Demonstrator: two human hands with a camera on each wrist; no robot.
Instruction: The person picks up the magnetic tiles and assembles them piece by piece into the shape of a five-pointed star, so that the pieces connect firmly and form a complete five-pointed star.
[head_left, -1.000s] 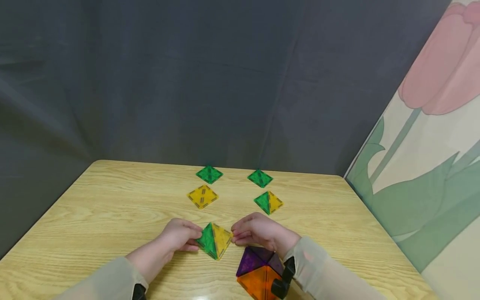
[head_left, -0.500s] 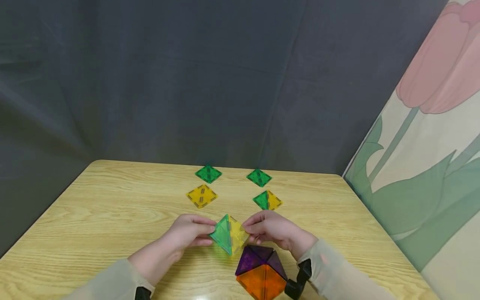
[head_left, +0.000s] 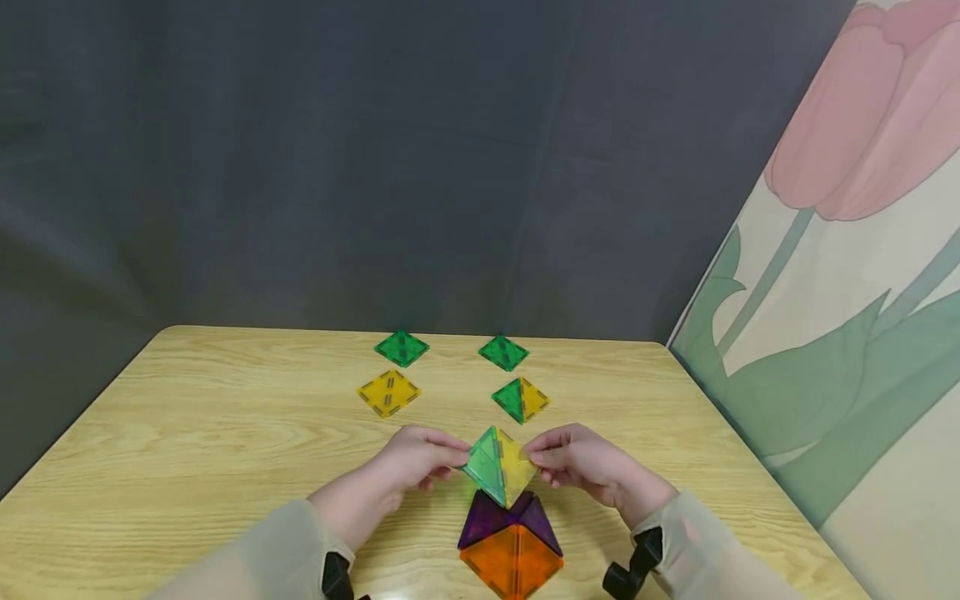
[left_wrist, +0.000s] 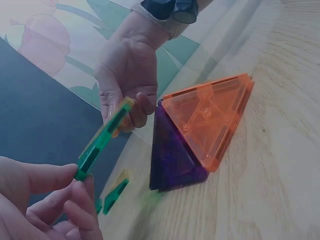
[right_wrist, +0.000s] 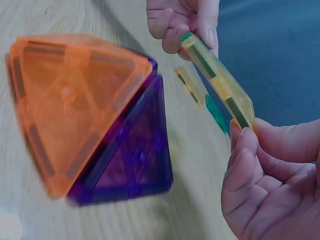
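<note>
My left hand [head_left: 420, 462] pinches the left corner of a green triangular magnetic tile [head_left: 485, 468]. My right hand [head_left: 585, 464] pinches the right corner of a yellow triangular tile [head_left: 516, 469], which is joined edge to edge with the green one. This pair is raised off the table, just over the back of a built shape with purple tiles [head_left: 477, 527] and orange tiles [head_left: 491, 557]. In the right wrist view the yellow tile [right_wrist: 220, 82] shows edge-on, apart from the orange tile [right_wrist: 67, 90] and purple tile [right_wrist: 137, 155]. The built shape's far top is partly hidden.
Farther back on the wooden table [head_left: 225, 433] lie two green tile pairs [head_left: 402, 348], a yellow pair [head_left: 388, 393] and a green-and-yellow pair [head_left: 521, 400]. A dark curtain [head_left: 375, 167] hangs behind, and a flower-patterned panel [head_left: 840, 333] stands at the right.
Both hands have lifted the green-and-yellow tile pair off the table and carried it right, to over the purple and orange shape. The head view has shifted slightly.
</note>
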